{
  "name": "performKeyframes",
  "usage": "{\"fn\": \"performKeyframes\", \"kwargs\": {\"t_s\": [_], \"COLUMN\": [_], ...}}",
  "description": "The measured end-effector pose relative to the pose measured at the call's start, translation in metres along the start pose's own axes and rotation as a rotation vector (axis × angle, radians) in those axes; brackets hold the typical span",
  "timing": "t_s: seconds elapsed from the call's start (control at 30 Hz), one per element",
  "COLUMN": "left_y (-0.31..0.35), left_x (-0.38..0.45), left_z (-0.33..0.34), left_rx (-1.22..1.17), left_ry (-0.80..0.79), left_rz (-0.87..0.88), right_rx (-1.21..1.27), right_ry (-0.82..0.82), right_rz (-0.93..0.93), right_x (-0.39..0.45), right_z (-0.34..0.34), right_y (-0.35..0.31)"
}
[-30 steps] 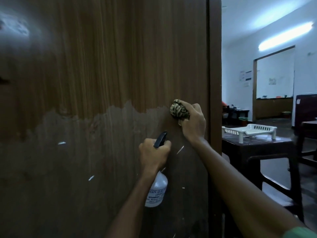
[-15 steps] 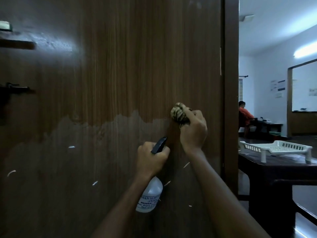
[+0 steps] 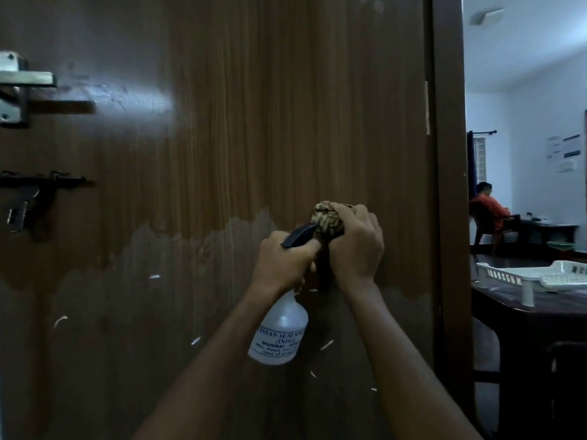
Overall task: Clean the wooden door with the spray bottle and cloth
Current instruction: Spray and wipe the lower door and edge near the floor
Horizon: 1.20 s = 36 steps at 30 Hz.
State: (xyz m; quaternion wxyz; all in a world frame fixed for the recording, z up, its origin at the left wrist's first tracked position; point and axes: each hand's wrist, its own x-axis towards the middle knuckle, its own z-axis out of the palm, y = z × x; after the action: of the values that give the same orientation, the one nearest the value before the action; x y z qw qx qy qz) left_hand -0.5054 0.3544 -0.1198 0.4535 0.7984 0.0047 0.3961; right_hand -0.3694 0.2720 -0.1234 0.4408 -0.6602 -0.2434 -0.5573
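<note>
The wooden door (image 3: 222, 138) fills most of the view, brown with vertical grain above and a duller, scuffed band with white flecks below. My left hand (image 3: 282, 262) grips a clear spray bottle (image 3: 281, 331) with a dark trigger head, its body hanging below my fist. My right hand (image 3: 355, 249) presses a balled, patterned cloth (image 3: 327, 219) against the door, just right of the bottle's nozzle. The two hands are close together, almost touching.
A metal latch (image 3: 19, 87) and a dark bolt (image 3: 35, 192) sit on the door's left side. Its dark edge (image 3: 448, 185) stands at right. Beyond it are a dark table (image 3: 521, 315) with a white plastic tray (image 3: 540, 274) and a seated person (image 3: 487, 211).
The view has shifted left, bringing the latch and bolt into sight. My left hand with the bottle has risen toward my right hand, which still holds the cloth at the same place on the door.
</note>
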Motion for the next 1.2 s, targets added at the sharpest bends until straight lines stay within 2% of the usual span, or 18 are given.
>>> {"fn": "performKeyframes", "kwargs": {"t_s": [0.1,0.2,0.27,0.43,0.53,0.67,0.83,0.9,1.0,1.1,1.2], "left_y": [-0.009,-0.017,-0.019,-0.027,-0.028,-0.025,-0.025,-0.027,-0.029,-0.029,-0.029], "left_x": [-0.007,-0.007,-0.01,-0.025,-0.028,-0.038,-0.041,-0.039,-0.039,-0.041,-0.043], "left_z": [-0.003,-0.01,-0.017,-0.037,-0.047,-0.064,-0.077,-0.079,-0.081,-0.086,-0.094], "left_rx": [-0.012,0.016,0.018,0.027,0.044,0.049,-0.014,-0.005,-0.018,-0.029,-0.037], "left_ry": [0.014,0.037,0.07,0.039,0.045,0.048,0.042,0.039,0.051,0.051,0.032], "left_rz": [-0.01,-0.047,-0.037,-0.057,-0.054,-0.042,-0.066,-0.049,-0.055,-0.059,-0.079], "right_rx": [-0.038,-0.061,-0.037,0.04,0.007,-0.039,0.009,0.028,0.005,-0.031,-0.046], "right_ry": [0.033,0.013,-0.023,-0.029,-0.018,-0.085,-0.102,-0.133,-0.097,-0.1,-0.098], "right_rz": [-0.042,-0.178,-0.178,-0.093,-0.143,-0.346,-0.189,-0.183,-0.18,-0.312,-0.396], "right_x": [-0.055,-0.122,-0.114,-0.016,-0.054,-0.138,-0.046,-0.02,-0.054,-0.129,-0.113], "right_z": [0.017,0.028,0.025,0.016,0.033,0.038,0.027,0.027,0.037,0.046,0.047], "right_y": [0.006,0.018,0.01,-0.05,-0.045,-0.014,-0.073,-0.086,-0.076,-0.05,-0.051]}}
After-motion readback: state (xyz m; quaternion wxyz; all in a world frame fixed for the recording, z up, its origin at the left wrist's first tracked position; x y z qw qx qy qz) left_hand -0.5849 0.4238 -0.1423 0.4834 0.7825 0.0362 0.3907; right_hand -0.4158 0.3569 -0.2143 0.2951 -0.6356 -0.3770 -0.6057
